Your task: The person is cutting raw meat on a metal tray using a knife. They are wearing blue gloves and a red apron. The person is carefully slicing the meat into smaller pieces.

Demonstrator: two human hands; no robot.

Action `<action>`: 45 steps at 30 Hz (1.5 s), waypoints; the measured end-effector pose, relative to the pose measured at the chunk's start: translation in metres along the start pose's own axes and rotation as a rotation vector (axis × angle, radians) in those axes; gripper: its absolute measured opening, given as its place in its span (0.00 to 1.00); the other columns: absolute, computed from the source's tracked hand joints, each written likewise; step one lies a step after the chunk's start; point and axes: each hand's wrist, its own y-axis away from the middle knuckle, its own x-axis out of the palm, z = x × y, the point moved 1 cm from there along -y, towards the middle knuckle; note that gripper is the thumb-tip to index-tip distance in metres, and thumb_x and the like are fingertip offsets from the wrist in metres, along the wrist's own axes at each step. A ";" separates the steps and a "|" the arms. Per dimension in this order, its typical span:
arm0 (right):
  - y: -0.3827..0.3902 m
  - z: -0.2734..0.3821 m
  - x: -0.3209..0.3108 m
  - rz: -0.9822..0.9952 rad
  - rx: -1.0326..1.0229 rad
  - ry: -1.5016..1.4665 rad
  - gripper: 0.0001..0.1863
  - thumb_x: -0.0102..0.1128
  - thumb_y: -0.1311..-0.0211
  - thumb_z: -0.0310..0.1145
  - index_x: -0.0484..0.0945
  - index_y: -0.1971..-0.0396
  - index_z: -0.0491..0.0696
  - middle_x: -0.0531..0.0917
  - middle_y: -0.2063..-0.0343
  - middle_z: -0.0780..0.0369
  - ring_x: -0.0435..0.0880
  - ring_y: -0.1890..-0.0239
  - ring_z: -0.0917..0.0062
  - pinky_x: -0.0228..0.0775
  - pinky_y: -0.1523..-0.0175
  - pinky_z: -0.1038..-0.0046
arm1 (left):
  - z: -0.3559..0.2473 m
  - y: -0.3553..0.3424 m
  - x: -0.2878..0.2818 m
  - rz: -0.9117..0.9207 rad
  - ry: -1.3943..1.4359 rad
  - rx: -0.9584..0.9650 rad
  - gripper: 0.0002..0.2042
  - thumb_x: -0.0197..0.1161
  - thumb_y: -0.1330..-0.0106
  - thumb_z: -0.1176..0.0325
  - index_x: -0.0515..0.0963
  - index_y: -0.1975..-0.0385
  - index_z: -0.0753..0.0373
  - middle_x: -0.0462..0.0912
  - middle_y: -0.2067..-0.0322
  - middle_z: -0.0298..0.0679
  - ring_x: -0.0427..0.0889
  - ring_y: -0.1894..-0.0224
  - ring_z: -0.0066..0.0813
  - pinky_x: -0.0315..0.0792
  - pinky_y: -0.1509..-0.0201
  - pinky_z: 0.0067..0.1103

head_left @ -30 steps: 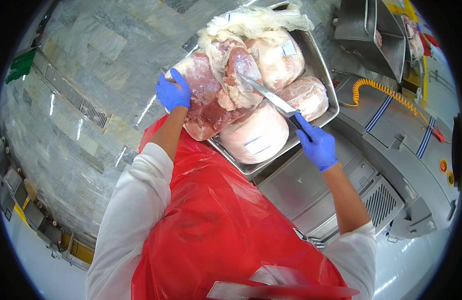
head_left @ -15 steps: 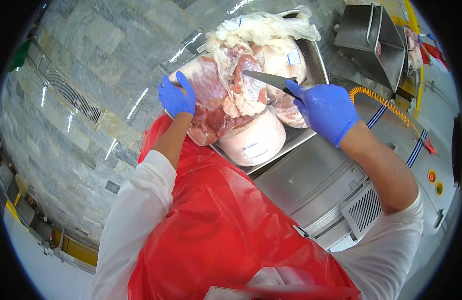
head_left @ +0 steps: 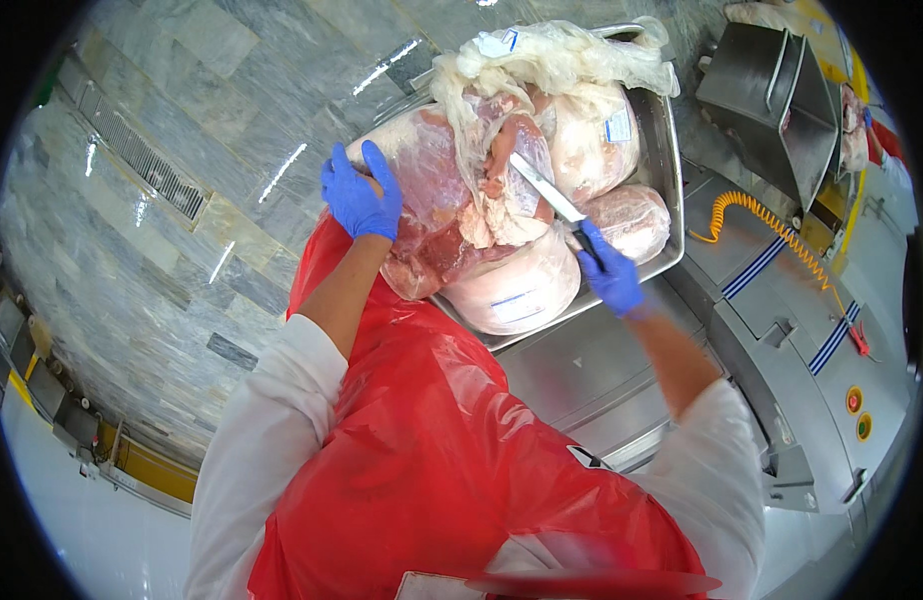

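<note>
A large cut of raw meat (head_left: 420,165) lies among several plastic-wrapped pieces in a metal tub (head_left: 674,215). My left hand (head_left: 364,195), in a blue glove, rests on the left end of the big cut, thumb and fingers spread. The fingers of my right hand (head_left: 617,278), also gloved in blue, close around the black handle of a knife (head_left: 547,188). The blade points up and left, its tip at the reddish flesh mid-cut. Below the blade sits a pale wrapped piece (head_left: 512,290); another labelled piece (head_left: 594,150) lies beyond it. Crumpled clear plastic wrap (head_left: 572,62) covers the far side.
Right of the tub is a steel machine top (head_left: 752,300) with an orange coiled hose (head_left: 717,212) and push buttons (head_left: 859,412). A tilted steel bin (head_left: 752,85) stands farther back, near another person's red garment (head_left: 887,138).
My right hand has drawn back toward me and slightly left, turning the knife so its blade points more steeply away. My left hand stays at the meat's left end.
</note>
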 end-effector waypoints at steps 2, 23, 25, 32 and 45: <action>0.001 -0.010 0.053 -0.121 -0.023 0.006 0.32 0.70 0.30 0.36 0.74 0.27 0.58 0.89 0.60 0.51 0.90 0.62 0.55 0.83 0.57 0.60 | 0.004 -0.002 0.003 -0.028 -0.012 0.015 0.33 0.55 0.23 0.43 0.73 0.33 0.68 0.75 0.38 0.66 0.77 0.40 0.69 0.72 0.35 0.49; -0.090 0.187 -0.179 0.335 0.182 0.532 0.21 0.66 0.29 0.44 0.84 0.38 0.62 0.89 0.59 0.50 0.89 0.58 0.52 0.81 0.51 0.56 | 0.004 -0.002 0.009 -0.086 -0.040 0.057 0.33 0.56 0.23 0.44 0.75 0.36 0.71 0.81 0.50 0.63 0.82 0.48 0.63 0.75 0.42 0.48; -0.122 0.200 -0.193 0.431 0.151 0.543 0.20 0.66 0.29 0.44 0.85 0.39 0.60 0.89 0.58 0.50 0.89 0.57 0.53 0.81 0.50 0.57 | 0.006 -0.004 0.009 -0.021 -0.026 0.037 0.32 0.55 0.23 0.43 0.73 0.33 0.68 0.76 0.40 0.65 0.78 0.42 0.66 0.73 0.37 0.50; -0.201 0.215 -0.182 0.665 0.188 0.606 0.18 0.67 0.29 0.42 0.88 0.43 0.54 0.90 0.60 0.50 0.90 0.59 0.55 0.81 0.52 0.58 | 0.013 0.000 0.011 -0.039 -0.032 0.026 0.31 0.57 0.23 0.46 0.73 0.34 0.69 0.77 0.40 0.65 0.79 0.43 0.64 0.72 0.36 0.48; 0.000 0.067 0.009 -0.060 0.350 -0.085 0.30 0.69 0.28 0.40 0.74 0.27 0.65 0.90 0.59 0.50 0.93 0.58 0.57 0.84 0.54 0.62 | 0.009 -0.003 0.008 -0.004 -0.027 0.015 0.31 0.57 0.23 0.46 0.74 0.34 0.69 0.76 0.39 0.64 0.78 0.41 0.65 0.72 0.35 0.48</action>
